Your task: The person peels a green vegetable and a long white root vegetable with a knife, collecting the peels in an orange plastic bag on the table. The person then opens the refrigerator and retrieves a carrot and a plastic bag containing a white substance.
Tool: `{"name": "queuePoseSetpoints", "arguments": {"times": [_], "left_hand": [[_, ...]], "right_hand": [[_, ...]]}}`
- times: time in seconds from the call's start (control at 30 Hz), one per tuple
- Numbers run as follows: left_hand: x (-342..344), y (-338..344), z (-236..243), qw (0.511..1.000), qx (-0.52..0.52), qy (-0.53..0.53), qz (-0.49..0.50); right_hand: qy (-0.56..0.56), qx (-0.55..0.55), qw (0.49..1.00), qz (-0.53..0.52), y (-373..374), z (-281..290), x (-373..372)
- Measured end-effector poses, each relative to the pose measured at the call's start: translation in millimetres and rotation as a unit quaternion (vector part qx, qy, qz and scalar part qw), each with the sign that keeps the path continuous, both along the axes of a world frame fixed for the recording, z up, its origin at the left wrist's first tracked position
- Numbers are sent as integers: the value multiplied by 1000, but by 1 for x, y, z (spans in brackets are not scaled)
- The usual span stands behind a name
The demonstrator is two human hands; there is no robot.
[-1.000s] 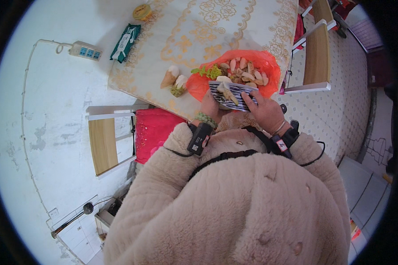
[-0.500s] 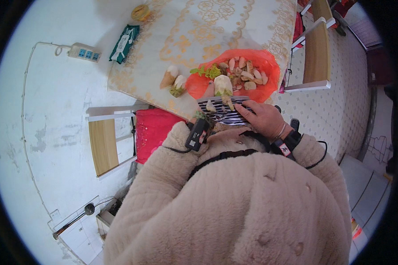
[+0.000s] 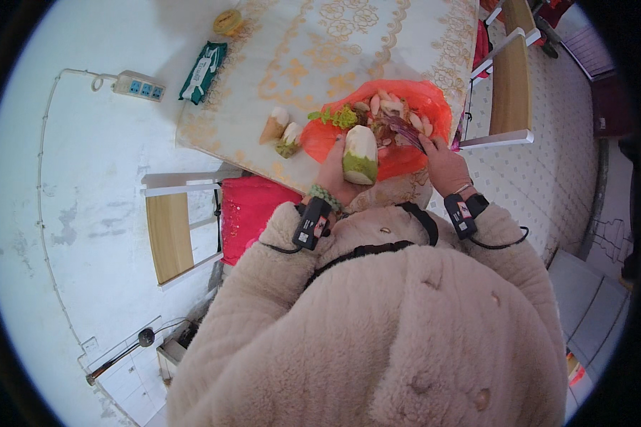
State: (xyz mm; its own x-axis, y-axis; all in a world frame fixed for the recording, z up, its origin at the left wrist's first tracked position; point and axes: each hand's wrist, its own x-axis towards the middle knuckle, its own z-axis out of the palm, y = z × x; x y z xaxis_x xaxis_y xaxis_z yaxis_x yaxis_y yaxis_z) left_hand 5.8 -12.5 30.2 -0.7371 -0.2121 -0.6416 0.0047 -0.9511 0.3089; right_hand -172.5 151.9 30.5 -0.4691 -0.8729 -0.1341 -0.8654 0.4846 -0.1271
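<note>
My left hand (image 3: 337, 175) is wrapped round a thick, partly peeled vegetable (image 3: 360, 155), white at its far end and green at its near end, at the near edge of a red plastic bag (image 3: 418, 92). To its right, my right hand (image 3: 446, 168) grips a kitchen knife (image 3: 404, 131). Its blade slants away to the left over the bag, and its handle is hidden in my fingers. Pale chunks and peelings (image 3: 390, 105) lie in the bag, beside a leafy yellow-green sprig (image 3: 343, 116).
Left of the bag, a white-and-brown vegetable piece (image 3: 274, 124) and a white-and-green one (image 3: 289, 139) lie on the patterned tablecloth (image 3: 285, 64). A green packet (image 3: 203, 72) and yellow round tub (image 3: 227, 22) sit by the wall. Chairs (image 3: 169, 235) flank the table.
The knife's wide blade has swung from across the vegetable's near end to the right, over the bag. My right hand has moved with it. The vegetable now shows its broad green end.
</note>
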Motion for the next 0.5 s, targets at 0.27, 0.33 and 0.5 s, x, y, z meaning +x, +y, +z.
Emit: {"name": "queuePoseSetpoints", "arguments": {"times": [0.27,0.33,0.5], "left_hand": [[76,-143,-24,932,-324,-62,150],[101,-197,-47,882,-377,-243,143],[121,-267,-135,616,-589,-509,-119]], "right_hand": [[-22,-31,999,22,9,13,-1],[-33,-47,998,23,11,17,1],[0,-44,998,53,11,20,6]]}}
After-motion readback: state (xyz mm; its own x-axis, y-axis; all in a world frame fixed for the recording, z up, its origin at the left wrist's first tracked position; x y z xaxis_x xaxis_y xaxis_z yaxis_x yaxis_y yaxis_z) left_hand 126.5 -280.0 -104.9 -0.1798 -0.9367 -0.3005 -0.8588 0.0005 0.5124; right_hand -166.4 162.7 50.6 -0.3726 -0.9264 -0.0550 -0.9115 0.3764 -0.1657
